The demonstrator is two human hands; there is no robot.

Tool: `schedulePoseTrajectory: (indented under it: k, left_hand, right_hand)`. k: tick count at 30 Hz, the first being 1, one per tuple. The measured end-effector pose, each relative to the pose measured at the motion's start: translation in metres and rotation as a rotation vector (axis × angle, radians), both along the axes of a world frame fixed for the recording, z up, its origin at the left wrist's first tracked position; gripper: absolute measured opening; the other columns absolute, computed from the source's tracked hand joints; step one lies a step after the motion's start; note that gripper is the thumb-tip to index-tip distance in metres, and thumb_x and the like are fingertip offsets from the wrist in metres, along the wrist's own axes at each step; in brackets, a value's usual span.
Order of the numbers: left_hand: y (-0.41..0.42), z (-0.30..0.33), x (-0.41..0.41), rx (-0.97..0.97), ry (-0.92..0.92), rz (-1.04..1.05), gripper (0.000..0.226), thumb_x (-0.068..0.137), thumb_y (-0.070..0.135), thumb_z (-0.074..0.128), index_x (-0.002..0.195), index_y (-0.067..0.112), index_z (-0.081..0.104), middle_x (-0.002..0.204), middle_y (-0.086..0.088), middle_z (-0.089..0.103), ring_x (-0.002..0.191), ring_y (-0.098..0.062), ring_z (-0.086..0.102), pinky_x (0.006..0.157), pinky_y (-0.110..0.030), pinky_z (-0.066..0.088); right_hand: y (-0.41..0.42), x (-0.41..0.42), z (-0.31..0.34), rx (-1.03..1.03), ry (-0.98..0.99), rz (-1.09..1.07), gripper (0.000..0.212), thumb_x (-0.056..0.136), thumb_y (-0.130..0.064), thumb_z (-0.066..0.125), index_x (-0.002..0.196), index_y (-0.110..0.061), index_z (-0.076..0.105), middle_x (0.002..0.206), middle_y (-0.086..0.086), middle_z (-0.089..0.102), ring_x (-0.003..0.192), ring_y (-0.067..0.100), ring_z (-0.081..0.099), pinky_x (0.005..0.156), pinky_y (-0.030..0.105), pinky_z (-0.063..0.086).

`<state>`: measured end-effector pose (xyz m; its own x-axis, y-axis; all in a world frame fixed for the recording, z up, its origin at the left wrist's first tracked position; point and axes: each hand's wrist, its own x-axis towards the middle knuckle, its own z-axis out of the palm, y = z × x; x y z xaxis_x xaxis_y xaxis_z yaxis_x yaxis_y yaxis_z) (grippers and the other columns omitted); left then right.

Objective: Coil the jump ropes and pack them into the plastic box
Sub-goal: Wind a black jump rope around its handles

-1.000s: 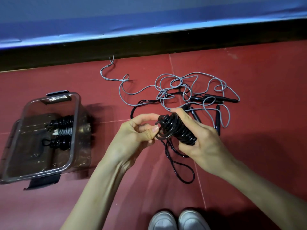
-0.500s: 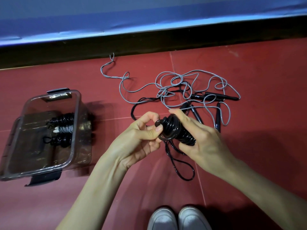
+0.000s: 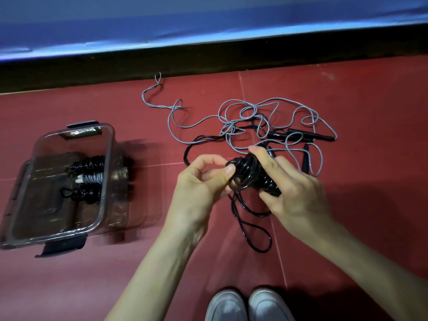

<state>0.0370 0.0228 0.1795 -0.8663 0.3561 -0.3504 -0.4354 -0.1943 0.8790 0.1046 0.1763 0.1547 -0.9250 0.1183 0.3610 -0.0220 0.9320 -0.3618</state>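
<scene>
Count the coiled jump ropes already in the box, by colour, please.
Black coiled ropes: 2, one at the far side, one nearer.
Grey coiled rope: 1, between them.
Total in the plastic box: 3.

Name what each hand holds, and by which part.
Right hand grips the black jump rope around its coiled bundle; left hand pinches the coil's end loops.

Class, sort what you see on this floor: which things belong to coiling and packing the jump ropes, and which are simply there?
Belongs to the job:
- black rope coil, gripped by the right hand and pinched by the left hand
- loose grey rope
- black handles
- plastic box with coiled ropes inside

Just there:
- white shoes
- blue mat
</scene>
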Motion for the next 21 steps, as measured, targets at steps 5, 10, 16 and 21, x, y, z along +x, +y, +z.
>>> schedulePoseTrajectory:
  k: [5, 10, 16, 21]
  left_hand:
    - [-0.007, 0.001, -0.003, 0.136, -0.180, -0.048, 0.030, 0.062, 0.000, 0.066, 0.091, 0.006, 0.068, 0.084, -0.011, 0.073, 0.071, -0.017, 0.071, 0.075, -0.022, 0.058]
    - [-0.001, -0.007, -0.005, 0.108, -0.200, 0.074, 0.029, 0.057, -0.004, 0.065, 0.085, 0.003, 0.068, 0.078, -0.010, 0.072, 0.069, -0.017, 0.071, 0.073, -0.026, 0.059]
    - [-0.001, -0.006, -0.011, 0.108, -0.162, 0.051, 0.026, 0.070, -0.011, 0.060, 0.087, 0.007, 0.067, 0.076, -0.004, 0.073, 0.067, -0.011, 0.070, 0.069, -0.022, 0.058]
    - [-0.005, -0.008, -0.009, 0.086, -0.088, -0.057, 0.031, 0.063, -0.003, 0.064, 0.090, 0.011, 0.071, 0.081, -0.001, 0.071, 0.072, -0.013, 0.069, 0.073, -0.024, 0.058]
  right_hand:
    - [0.003, 0.000, -0.003, 0.072, 0.021, -0.026, 0.093, 0.062, -0.009, 0.081, 0.141, -0.033, 0.039, 0.082, -0.002, 0.052, 0.069, 0.024, 0.057, 0.048, 0.033, 0.048]
    - [-0.001, 0.001, -0.003, 0.068, 0.017, 0.001, 0.092, 0.063, -0.009, 0.078, 0.142, -0.033, 0.037, 0.084, -0.003, 0.054, 0.071, 0.024, 0.059, 0.050, 0.034, 0.053]
    - [-0.001, -0.003, 0.000, 0.053, 0.070, -0.011, 0.079, 0.067, -0.015, 0.066, 0.141, -0.030, 0.042, 0.080, -0.004, 0.049, 0.065, 0.019, 0.051, 0.049, 0.031, 0.046]
    - [0.000, 0.002, -0.002, 0.024, 0.026, 0.012, 0.087, 0.063, -0.010, 0.076, 0.141, -0.029, 0.043, 0.081, -0.004, 0.052, 0.065, 0.018, 0.053, 0.049, 0.031, 0.048]
